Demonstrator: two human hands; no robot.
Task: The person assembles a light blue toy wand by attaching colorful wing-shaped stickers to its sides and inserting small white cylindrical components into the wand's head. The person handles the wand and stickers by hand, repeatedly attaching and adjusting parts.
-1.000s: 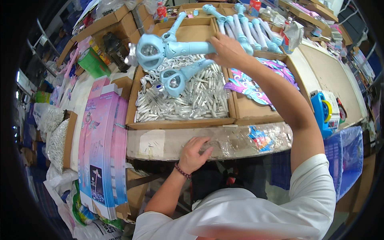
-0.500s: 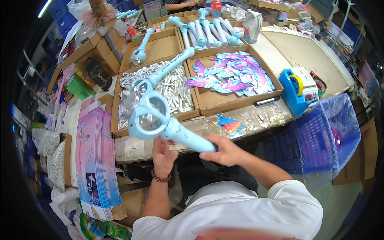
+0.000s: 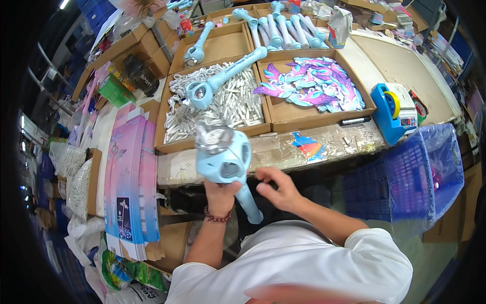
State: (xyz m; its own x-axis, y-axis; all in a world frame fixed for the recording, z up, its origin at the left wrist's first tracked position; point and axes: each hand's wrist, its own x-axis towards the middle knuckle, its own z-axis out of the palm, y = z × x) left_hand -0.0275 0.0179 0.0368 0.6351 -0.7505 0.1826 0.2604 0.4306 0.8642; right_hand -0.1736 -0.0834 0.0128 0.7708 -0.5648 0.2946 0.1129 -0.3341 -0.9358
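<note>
Head view, left hand [image 3: 221, 195] gripping one blue wand [image 3: 225, 162], right hand [image 3: 277, 190] beside

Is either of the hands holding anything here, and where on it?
The left hand grips the light blue toy wand just below its round head. The right hand is open beside the handle, holding nothing.

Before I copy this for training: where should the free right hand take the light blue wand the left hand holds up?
Probably on the bare handle below the left hand, coming from the right. The light blue wand stands head-up; its bulky head sits above, while the slim shaft slants down toward the open right hand.
</note>
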